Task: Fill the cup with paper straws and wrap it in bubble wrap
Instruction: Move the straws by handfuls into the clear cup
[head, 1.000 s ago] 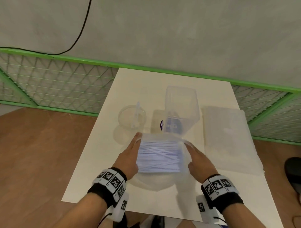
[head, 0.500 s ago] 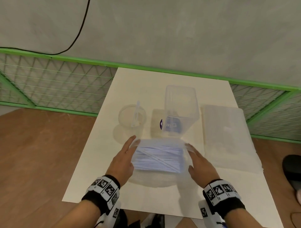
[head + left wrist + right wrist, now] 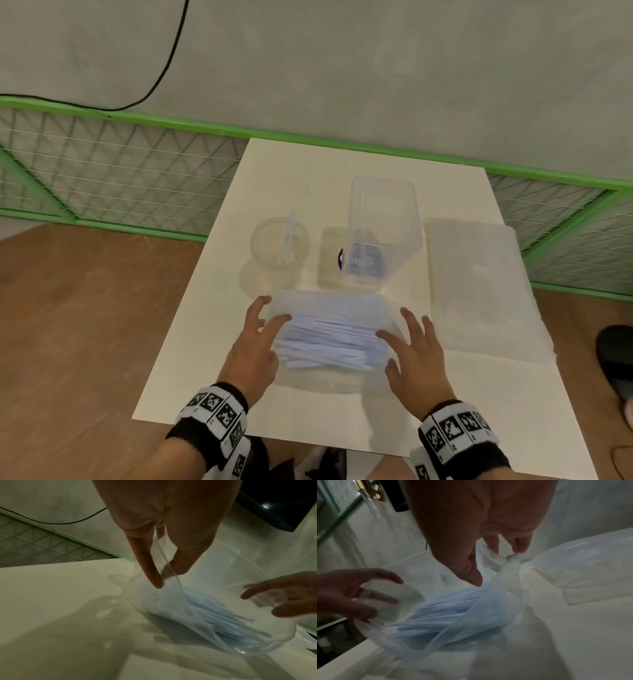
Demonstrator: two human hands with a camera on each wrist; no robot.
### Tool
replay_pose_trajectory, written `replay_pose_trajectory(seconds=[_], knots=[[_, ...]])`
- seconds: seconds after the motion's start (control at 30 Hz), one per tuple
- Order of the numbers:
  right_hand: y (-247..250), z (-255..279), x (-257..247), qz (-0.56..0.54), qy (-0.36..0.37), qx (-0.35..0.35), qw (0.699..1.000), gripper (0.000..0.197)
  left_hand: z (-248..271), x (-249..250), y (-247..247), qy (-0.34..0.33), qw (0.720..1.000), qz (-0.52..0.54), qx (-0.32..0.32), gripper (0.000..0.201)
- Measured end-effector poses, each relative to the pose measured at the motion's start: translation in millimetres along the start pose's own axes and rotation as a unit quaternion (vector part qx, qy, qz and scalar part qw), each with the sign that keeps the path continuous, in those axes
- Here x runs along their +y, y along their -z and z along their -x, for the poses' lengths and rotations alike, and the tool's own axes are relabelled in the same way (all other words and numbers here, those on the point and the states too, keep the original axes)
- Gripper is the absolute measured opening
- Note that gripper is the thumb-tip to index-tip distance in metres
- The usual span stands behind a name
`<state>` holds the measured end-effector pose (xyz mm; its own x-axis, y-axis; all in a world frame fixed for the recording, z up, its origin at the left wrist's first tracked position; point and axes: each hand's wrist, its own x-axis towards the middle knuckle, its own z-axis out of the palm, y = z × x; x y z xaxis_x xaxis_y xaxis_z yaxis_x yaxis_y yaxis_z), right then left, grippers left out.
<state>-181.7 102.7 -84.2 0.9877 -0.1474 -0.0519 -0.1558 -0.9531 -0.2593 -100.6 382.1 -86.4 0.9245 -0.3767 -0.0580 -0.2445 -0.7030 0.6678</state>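
A clear plastic bag of pale paper straws [image 3: 332,335] lies near the front of the white table [image 3: 212,342]. My left hand [image 3: 270,315] is at its left end, and the left wrist view shows thumb and finger pinching the bag's film [image 3: 161,561]. My right hand [image 3: 400,325] is at the right end; its fingertips [image 3: 520,549] pinch a gathered corner of the bag [image 3: 488,601]. The round clear cup [image 3: 279,245] stands behind on the left with one straw [image 3: 289,236] in it. A folded bubble wrap sheet [image 3: 479,284] lies on the right.
A tall clear rectangular container [image 3: 380,226] stands behind the bag, between cup and bubble wrap. A green mesh fence [image 3: 120,171] and a grey wall bound the table's far side. Brown floor lies left; a dark shoe [image 3: 616,363] is at right.
The bag of straws has come down and nearer to me on the table. Both hands moved back with it, and their fingers now spread along its ends.
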Motion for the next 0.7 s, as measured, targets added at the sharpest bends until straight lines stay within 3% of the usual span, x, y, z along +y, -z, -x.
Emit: replay_pose_trajectory(seconds=[0.07,0.17,0.3,0.47,0.7], knots=[[10,-1,-20,0.004,-0.022,0.054,0.998,0.046,-1,4,2,-0.013,1.0,0.008,0.003,0.076],[11,-3,-48,-0.012,0.053,0.086,0.995,0.038,0,3,2,-0.023,1.0,0.009,-0.018,0.089],[-19,-9,-78,-0.019,0.168,0.006,0.986,0.048,0,4,0,-0.014,0.999,-0.01,-0.038,0.1],[-45,-15,-101,0.053,0.177,-0.076,0.98,0.063,3,4,-1,-0.008,0.998,-0.006,-0.06,0.108],[-58,-17,-109,0.128,0.157,-0.097,0.974,0.046,5,4,-1,-0.003,0.998,0.001,-0.055,0.108]])
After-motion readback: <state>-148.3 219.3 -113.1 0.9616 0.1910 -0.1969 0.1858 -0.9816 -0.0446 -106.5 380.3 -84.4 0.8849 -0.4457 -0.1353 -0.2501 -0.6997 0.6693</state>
